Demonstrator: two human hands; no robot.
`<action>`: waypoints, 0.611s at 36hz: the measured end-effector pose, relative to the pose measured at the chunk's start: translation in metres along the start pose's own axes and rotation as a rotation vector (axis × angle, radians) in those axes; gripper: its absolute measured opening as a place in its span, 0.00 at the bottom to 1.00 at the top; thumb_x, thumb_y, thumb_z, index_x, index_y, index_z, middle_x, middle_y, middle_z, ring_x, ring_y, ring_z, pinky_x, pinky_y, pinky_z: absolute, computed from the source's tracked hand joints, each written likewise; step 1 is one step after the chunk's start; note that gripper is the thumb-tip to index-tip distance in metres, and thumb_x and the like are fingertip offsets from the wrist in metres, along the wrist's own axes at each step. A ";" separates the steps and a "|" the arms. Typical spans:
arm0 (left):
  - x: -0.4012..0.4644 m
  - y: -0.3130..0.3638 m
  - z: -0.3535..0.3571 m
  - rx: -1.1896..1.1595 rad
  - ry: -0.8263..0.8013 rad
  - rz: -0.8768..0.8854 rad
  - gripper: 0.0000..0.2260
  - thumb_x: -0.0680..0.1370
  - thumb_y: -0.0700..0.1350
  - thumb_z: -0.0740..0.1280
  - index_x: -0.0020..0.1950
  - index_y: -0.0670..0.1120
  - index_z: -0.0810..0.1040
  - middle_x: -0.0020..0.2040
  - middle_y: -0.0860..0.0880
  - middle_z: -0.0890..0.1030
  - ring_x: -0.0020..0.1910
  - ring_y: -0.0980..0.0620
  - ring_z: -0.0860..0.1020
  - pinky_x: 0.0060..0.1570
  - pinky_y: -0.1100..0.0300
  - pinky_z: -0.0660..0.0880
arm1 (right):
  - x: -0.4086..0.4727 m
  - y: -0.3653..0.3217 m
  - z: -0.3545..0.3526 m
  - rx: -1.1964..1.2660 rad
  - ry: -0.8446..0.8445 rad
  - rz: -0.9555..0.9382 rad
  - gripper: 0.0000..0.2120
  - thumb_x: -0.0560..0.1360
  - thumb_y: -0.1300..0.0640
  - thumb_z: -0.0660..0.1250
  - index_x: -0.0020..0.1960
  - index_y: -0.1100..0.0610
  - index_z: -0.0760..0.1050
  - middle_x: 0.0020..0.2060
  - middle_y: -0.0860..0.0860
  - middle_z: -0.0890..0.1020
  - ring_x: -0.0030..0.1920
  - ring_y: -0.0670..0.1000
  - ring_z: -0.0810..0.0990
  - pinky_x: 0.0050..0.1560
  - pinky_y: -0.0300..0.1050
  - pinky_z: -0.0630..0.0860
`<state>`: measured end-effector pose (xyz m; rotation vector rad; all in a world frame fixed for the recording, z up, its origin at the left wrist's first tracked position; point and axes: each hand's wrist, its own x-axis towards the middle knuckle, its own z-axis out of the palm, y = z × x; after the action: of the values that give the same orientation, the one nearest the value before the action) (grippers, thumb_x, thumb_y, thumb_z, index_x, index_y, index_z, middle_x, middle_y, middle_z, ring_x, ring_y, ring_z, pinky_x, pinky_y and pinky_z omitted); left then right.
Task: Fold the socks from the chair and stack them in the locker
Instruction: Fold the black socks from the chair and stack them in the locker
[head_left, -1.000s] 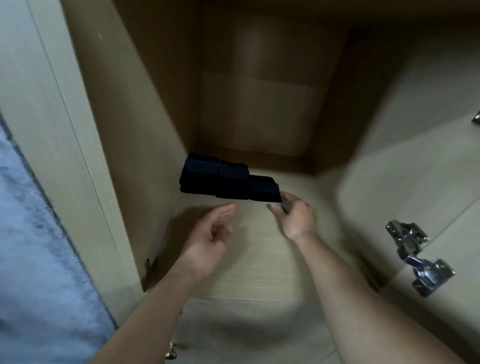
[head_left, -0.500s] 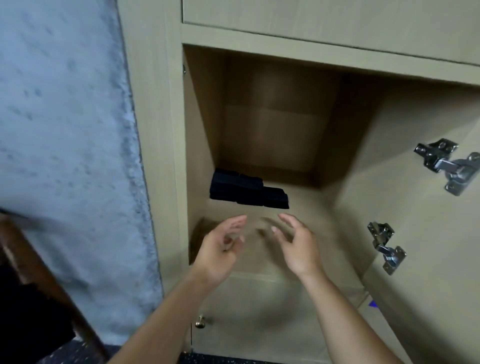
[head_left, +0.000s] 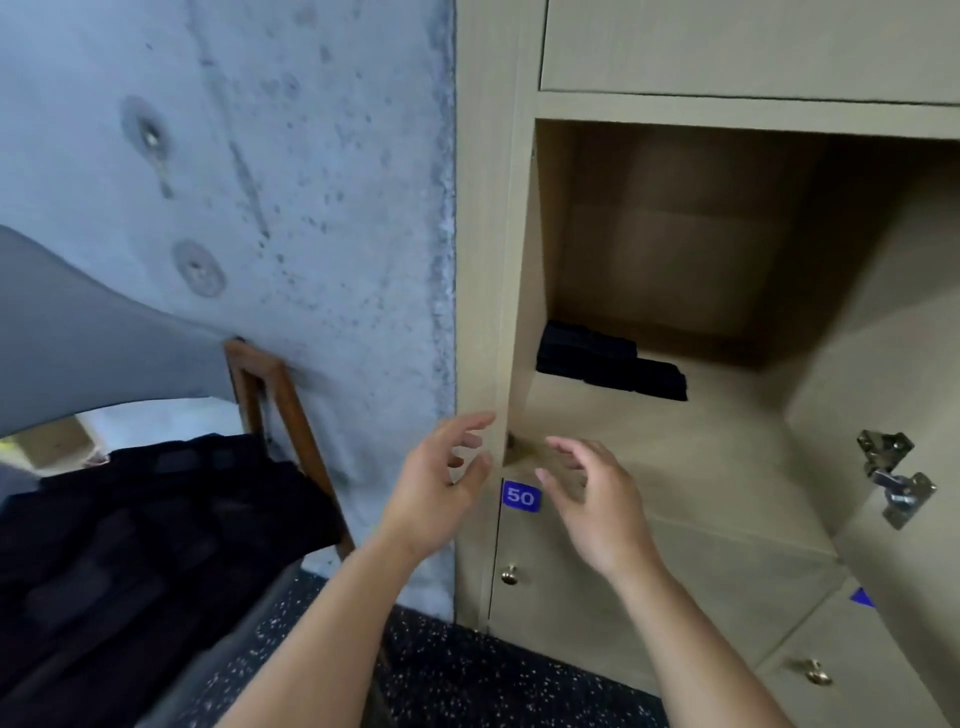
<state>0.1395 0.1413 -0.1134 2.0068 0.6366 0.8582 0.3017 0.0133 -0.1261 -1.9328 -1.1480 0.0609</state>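
Observation:
Folded dark socks (head_left: 608, 361) lie in a low stack at the back left of the open wooden locker (head_left: 675, 467), on its floor. A heap of dark socks (head_left: 140, 545) covers the seat of the chair (head_left: 280, 400) at lower left. My left hand (head_left: 441, 488) hovers in front of the locker's left edge, fingers relaxed and spread, holding nothing. My right hand (head_left: 592, 499) hovers just outside the locker's front lip, fingers loosely spread and empty. Both hands are well short of the folded stack.
The locker door (head_left: 893, 519) hangs open at the right with metal hinges (head_left: 893, 478). A blue label "50" (head_left: 519, 497) marks the locker below, which has a brass knob (head_left: 509, 574). A concrete wall (head_left: 311, 208) stands left of the lockers. The floor (head_left: 467, 670) is dark and speckled.
Both hands have drawn back out of the locker, away from the folded stack. The view has pulled back and swung left, bringing the chair and its sock heap into sight.

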 end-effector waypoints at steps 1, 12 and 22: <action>-0.005 -0.002 -0.007 0.026 0.000 -0.007 0.17 0.83 0.45 0.67 0.69 0.61 0.75 0.59 0.58 0.79 0.60 0.62 0.76 0.59 0.65 0.73 | -0.004 -0.004 0.005 -0.008 -0.026 -0.018 0.18 0.79 0.47 0.70 0.67 0.45 0.76 0.59 0.40 0.78 0.58 0.42 0.77 0.58 0.40 0.74; -0.056 -0.018 -0.071 0.167 0.088 -0.070 0.17 0.82 0.43 0.68 0.69 0.57 0.77 0.61 0.62 0.76 0.60 0.66 0.74 0.56 0.71 0.71 | -0.022 -0.053 0.059 0.032 -0.248 -0.193 0.20 0.79 0.45 0.70 0.70 0.46 0.75 0.62 0.38 0.75 0.60 0.39 0.75 0.58 0.35 0.70; -0.094 -0.034 -0.113 0.225 0.206 -0.120 0.18 0.80 0.42 0.70 0.68 0.57 0.77 0.59 0.58 0.79 0.61 0.61 0.76 0.58 0.68 0.72 | -0.027 -0.089 0.093 0.088 -0.319 -0.304 0.21 0.79 0.43 0.69 0.70 0.44 0.74 0.61 0.37 0.75 0.59 0.39 0.75 0.58 0.39 0.73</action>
<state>-0.0108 0.1502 -0.1271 2.0689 0.9987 0.9631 0.1837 0.0720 -0.1325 -1.6904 -1.6121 0.2583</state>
